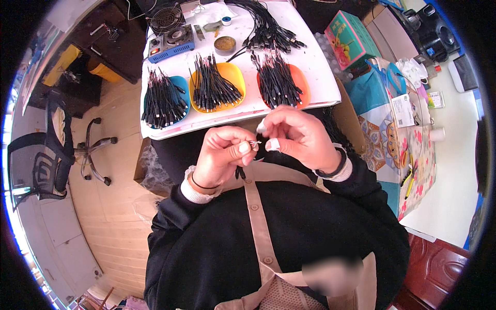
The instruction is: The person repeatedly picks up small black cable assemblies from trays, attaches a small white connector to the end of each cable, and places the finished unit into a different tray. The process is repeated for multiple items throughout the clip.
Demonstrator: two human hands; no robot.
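Observation:
My left hand [219, 157] pinches a short black cable between thumb and fingertips in front of my chest. Bare wire ends poke up past the thumb, and the cable's black lower end [240, 172] hangs beneath the fingers. Just to the right, my right hand [299, 137] is raised with thumb and forefinger apart, white wrapping on their tips. I see nothing between those fingers. Beyond the hands, similar black cables lie in bundles on a blue plate [182, 85], a yellow plate [236, 77] and an orange plate [302, 85].
The white table [325, 98] also carries a blue-sided device [173, 49], a round tin [225, 45], a solder spool [226, 20] and a larger cable bundle [268, 28]. A green box [351, 39] and a patterned cloth [387, 139] are at right. An office chair [46, 147] stands left.

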